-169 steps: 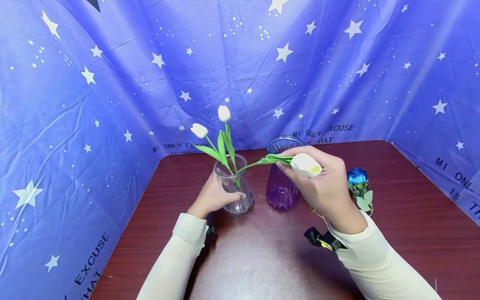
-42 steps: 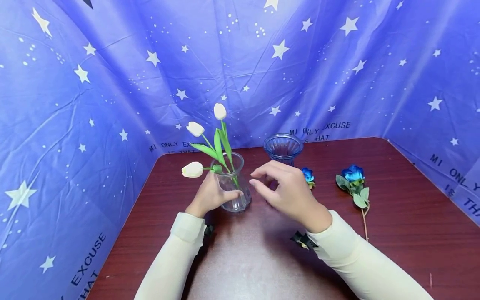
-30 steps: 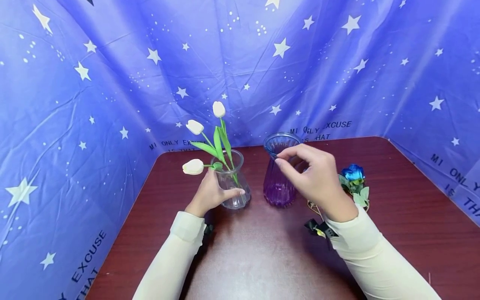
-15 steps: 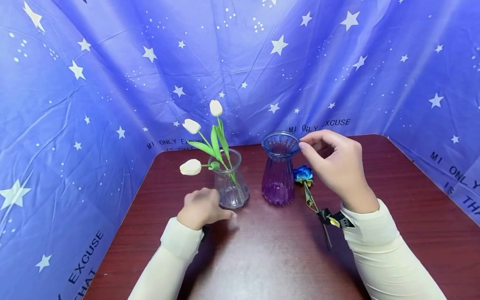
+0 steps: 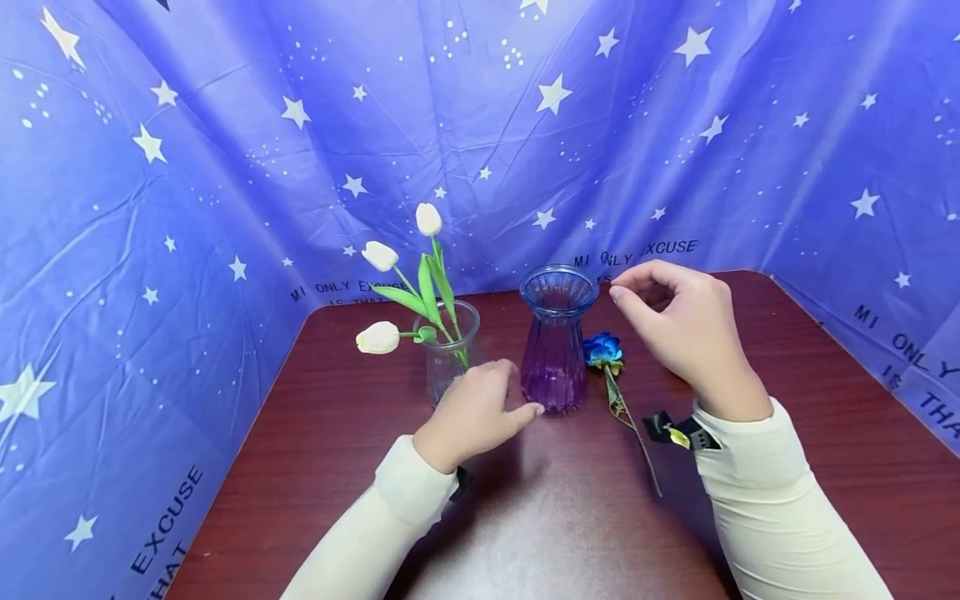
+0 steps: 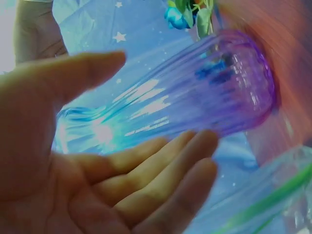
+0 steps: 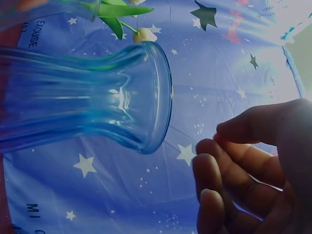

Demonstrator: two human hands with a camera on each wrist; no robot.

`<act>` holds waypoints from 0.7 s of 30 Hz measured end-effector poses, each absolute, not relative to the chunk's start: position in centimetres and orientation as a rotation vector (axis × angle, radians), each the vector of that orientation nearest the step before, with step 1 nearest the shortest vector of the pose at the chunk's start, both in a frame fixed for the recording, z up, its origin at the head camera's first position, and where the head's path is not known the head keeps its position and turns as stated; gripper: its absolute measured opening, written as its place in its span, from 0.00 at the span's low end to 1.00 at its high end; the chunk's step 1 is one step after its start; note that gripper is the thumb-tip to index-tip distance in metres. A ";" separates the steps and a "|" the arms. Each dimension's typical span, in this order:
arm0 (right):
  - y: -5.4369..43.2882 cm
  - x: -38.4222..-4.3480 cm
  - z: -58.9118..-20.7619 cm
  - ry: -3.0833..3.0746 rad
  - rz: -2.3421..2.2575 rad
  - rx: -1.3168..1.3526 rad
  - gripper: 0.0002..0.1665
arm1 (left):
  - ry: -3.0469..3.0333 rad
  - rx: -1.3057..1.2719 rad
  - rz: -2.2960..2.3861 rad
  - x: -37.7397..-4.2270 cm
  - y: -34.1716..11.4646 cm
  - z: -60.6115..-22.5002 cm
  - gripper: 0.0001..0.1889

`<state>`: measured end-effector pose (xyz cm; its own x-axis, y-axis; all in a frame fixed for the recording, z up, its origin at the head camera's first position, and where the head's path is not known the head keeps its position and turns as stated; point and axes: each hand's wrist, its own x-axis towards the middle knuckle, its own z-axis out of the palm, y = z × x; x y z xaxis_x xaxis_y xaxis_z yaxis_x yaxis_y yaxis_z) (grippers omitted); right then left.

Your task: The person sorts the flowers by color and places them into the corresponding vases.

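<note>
A ribbed glass vase [image 5: 553,354], blue at the rim and purple at the base, stands upright between the hands. My left hand [image 5: 472,412] is at its lower left, thumb spread from the fingers; in the left wrist view its empty palm faces the vase. Right of the rim, my right hand [image 5: 690,333] hovers with loosely bent fingers, thumb tip close to the index finger and nothing between them. Behind the left hand, partly hidden, a clear glass vase [image 5: 437,367] bears three white tulips [image 5: 377,338]; one leans far left.
A blue artificial rose [image 5: 602,350] lies right of the coloured vase, its stem toward the table's front. The reddish-brown wooden table [image 5: 300,467] is bordered by a blue star-printed cloth [image 5: 480,125]. A black wrist strap [image 5: 678,432] shows at the right sleeve.
The third tulip passed from the right hand into the clear vase. The left hand let go of that vase and moved right toward the coloured one. The right hand moved right, past its rim.
</note>
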<state>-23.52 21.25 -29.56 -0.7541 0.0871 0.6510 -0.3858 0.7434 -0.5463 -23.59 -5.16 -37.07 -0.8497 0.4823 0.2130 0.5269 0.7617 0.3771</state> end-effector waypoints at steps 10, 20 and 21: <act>22.2 -23.6 -29.5 -2.413 0.838 0.184 0.06 | -2.654 -0.644 -0.895 -25.9 -2.3 -37.8 0.42; 23.0 -24.0 -29.8 -2.552 0.831 0.177 0.07 | -2.563 -0.540 -0.844 -28.0 0.3 -39.3 0.52; 23.0 -24.0 -29.9 -2.567 0.836 0.174 0.07 | -2.561 -0.533 -0.852 -28.2 0.4 -39.5 0.53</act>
<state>-24.04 23.01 -29.88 -0.8982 0.0140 0.4394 -0.2473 0.8102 -0.5315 -28.18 0.44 -39.46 -0.8526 0.2297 0.4695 0.4651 0.7431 0.4811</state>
